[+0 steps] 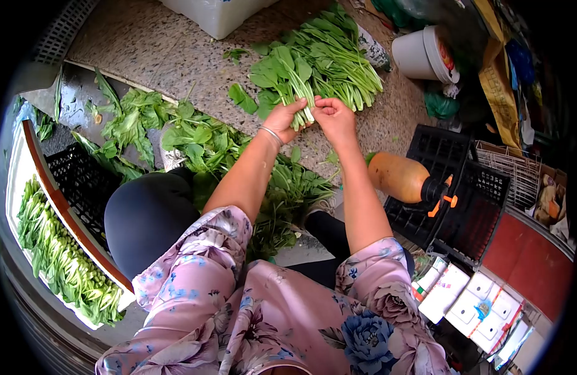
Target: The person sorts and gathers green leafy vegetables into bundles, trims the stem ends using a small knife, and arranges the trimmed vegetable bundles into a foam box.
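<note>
My left hand (pixel 283 120) is closed round the pale stems of a small bunch of leafy greens (pixel 287 72), whose leaves point away from me. Beside it my right hand (pixel 336 122) has its thumb and fingertips pinched together at the stems. Whatever is between those fingertips is too small to make out. Just beyond both hands, a larger pile of leafy greens (pixel 345 59) lies on the speckled stone slab (pixel 170 47), stems towards me. A few loose leaves (pixel 242 98) rest left of the bunch.
Loose greens (pixel 207 140) cover the ground around my feet. At the right are an orange spray bottle (pixel 398 177), black crates (pixel 435 153) and a white bucket (pixel 420 55). A white foam box (pixel 216 14) stands at the back; stacked greens (pixel 60 250) fill a container at left.
</note>
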Available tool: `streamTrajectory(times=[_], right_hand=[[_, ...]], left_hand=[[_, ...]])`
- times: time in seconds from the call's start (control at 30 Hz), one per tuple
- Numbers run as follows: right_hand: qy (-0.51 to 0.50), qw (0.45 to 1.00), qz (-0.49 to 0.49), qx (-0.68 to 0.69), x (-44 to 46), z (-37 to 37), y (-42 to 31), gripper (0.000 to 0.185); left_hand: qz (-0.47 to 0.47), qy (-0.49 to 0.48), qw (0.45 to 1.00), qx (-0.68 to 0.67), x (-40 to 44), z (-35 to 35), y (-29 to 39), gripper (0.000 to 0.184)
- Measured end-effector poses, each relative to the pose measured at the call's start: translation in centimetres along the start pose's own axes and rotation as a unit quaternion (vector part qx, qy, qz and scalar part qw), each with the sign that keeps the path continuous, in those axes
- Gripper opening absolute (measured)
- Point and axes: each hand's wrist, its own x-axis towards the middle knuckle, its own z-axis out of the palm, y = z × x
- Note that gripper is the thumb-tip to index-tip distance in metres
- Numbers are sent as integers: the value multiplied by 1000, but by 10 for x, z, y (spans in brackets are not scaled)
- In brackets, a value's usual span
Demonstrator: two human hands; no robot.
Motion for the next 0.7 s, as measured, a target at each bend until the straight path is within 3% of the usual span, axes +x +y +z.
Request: streamTrajectory(times=[0.23,0.3,0.4,0.5,0.63,0.7], right_hand=[[2,997,-43,-60,1,4,-10,18],[-41,998,46,27,2,1,-15,16],[-37,992,116,40,-3,-4,-21,15],[-32,994,105,15,-7,-1,-19,15],[-26,995,72,-62,-11,7,-15,15],[14,997,38,-71,-13,10,-8,15]], left_hand=[[8,36,999,40,-5,-1,2,16],[18,22,999,28,-6,-2,3,18],[33,-24,999,33,-10,-4,5,21],[26,10,999,40,-14,-6,4,22],[33,-23,997,67,-25,-3,7,21],[26,26,994,99,-28,1,7,18]])
